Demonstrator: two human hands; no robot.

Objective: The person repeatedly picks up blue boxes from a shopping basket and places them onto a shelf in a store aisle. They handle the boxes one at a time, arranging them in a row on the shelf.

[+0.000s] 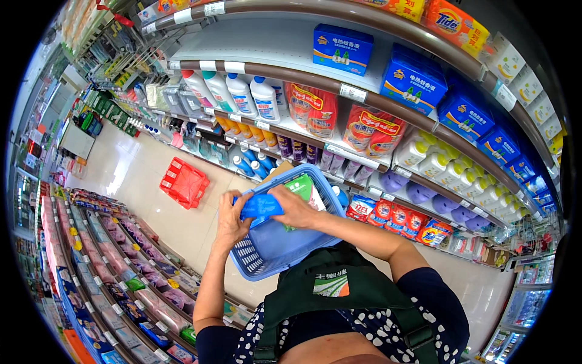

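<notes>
Both my hands hold a small blue box (262,207) above a blue plastic basket (280,246). My left hand (233,217) has its fingers closed around the box's left end, and my right hand (296,210) grips its right end from above. Inside the basket, at the far right, lies a green and white package (305,188), partly covered by my right hand and wrist. Slotted walls show on the basket's near left side. What the basket rests on is hidden beneath it.
Ahead, shelves hold white capped bottles (264,100), red packs (312,110), blue boxes (413,79) and detergent bags (397,219). A red basket (183,183) sits on the tiled floor (130,159) at left. Shelves of pink packages (121,246) line the lower left.
</notes>
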